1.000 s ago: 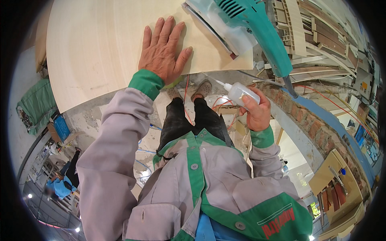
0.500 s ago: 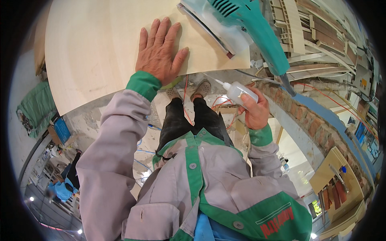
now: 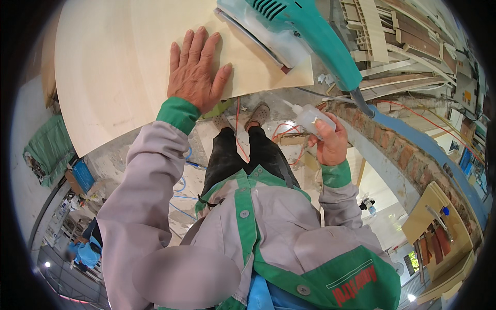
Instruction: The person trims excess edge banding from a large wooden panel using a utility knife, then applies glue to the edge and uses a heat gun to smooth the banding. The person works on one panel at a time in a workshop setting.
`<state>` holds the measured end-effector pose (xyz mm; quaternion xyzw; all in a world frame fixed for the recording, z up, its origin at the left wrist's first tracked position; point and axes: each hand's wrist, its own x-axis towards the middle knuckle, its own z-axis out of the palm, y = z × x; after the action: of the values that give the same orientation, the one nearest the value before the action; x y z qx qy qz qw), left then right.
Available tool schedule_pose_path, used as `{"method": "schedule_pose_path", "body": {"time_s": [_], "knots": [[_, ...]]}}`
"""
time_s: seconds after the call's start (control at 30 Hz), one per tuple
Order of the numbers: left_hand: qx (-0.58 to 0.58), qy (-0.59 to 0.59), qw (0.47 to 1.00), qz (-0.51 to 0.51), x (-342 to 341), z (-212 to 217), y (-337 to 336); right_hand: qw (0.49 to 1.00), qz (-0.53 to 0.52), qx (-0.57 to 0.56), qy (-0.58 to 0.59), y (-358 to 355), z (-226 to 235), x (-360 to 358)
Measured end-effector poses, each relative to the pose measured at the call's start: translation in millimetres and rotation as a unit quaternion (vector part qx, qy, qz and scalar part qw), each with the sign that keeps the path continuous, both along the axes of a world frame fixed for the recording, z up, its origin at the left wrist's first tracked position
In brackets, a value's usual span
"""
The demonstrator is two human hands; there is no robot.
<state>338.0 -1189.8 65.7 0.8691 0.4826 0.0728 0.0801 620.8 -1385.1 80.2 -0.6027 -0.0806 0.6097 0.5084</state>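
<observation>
My left hand (image 3: 194, 77) lies flat on a pale plywood sheet (image 3: 113, 67), fingers spread, with nothing in it. In my right hand (image 3: 330, 142) is a translucent squeeze bottle (image 3: 312, 120) with a thin pointed nozzle, gripped between thumb and fingers. The bottle is held off the sheet's near right corner, its nozzle pointing up and to the left. A teal belt sander (image 3: 305, 36) with a clear cover rests on the sheet, to the right of my left hand; its cord trails off past the corner.
Wood offcuts and strips (image 3: 398, 46) are piled at the far right. A broken brick ledge (image 3: 392, 137) runs along the right side. Red and blue hoses (image 3: 238, 134) lie on the floor by my feet. Hand tools hang on a wooden board (image 3: 439, 222) at lower right.
The sheet, the sander and my left hand sit slightly further left in view. The bottle in my right hand has tilted a little, its nozzle turned slightly more upward.
</observation>
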Motion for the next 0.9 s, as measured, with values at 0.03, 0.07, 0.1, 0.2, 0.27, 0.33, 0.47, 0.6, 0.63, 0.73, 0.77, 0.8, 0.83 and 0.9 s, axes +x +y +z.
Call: {"method": "schedule_pose_path", "body": {"time_s": [0.03,0.07,0.1,0.2,0.27,0.33,0.47,0.6,0.63,0.73,0.77,0.8,0.83,0.9], "knots": [[0.001,0.000,1.000,0.000,0.0,0.0,-0.1,1.000,-0.005,0.000,0.001,-0.6,0.3,0.0],[0.001,0.000,1.000,0.000,0.0,0.1,-0.1,1.000,-0.009,0.002,0.004,-0.9,0.3,-0.3],[0.003,-0.003,1.000,0.001,0.2,0.1,-0.2,1.000,-0.018,0.000,0.004,-1.1,0.2,-0.5],[0.002,0.000,1.000,0.000,0.4,0.3,-0.1,1.000,-0.008,-0.012,-0.009,-1.1,-1.1,-1.4],[0.002,0.001,1.000,0.000,0.6,0.4,-0.2,1.000,0.010,-0.005,-0.016,-1.1,-2.5,-1.6],[0.003,-0.001,1.000,0.000,0.5,0.5,-0.2,1.000,0.012,-0.005,-0.016,-1.2,-3.5,-1.5],[0.004,-0.003,1.000,0.000,0.2,0.6,-0.1,1.000,-0.003,-0.009,-0.007,-1.9,-3.0,-0.8],[0.004,-0.005,1.000,-0.001,0.4,0.7,-0.1,1.000,0.010,-0.007,-0.016,-1.1,-2.3,-1.9],[0.003,-0.002,1.000,-0.002,0.5,0.6,-0.1,1.000,0.014,-0.006,-0.015,-0.8,-2.4,-2.2],[0.001,-0.003,1.000,-0.004,0.4,0.7,0.2,1.000,0.012,-0.006,-0.015,-0.4,-2.9,-2.0],[0.001,-0.002,1.000,-0.004,0.2,0.9,0.1,1.000,0.005,-0.007,-0.013,-1.1,-2.7,-1.2],[0.001,-0.005,1.000,-0.004,0.1,1.1,0.1,1.000,0.002,-0.011,-0.008,-2.1,-2.2,0.0],[0.000,-0.002,1.000,-0.004,0.0,1.4,0.0,1.000,-0.008,-0.007,0.000,-3.5,-1.6,1.6],[-0.001,-0.004,1.000,-0.005,0.0,1.7,-0.1,1.000,-0.021,-0.002,0.018,-6.9,-0.1,5.5]]}}
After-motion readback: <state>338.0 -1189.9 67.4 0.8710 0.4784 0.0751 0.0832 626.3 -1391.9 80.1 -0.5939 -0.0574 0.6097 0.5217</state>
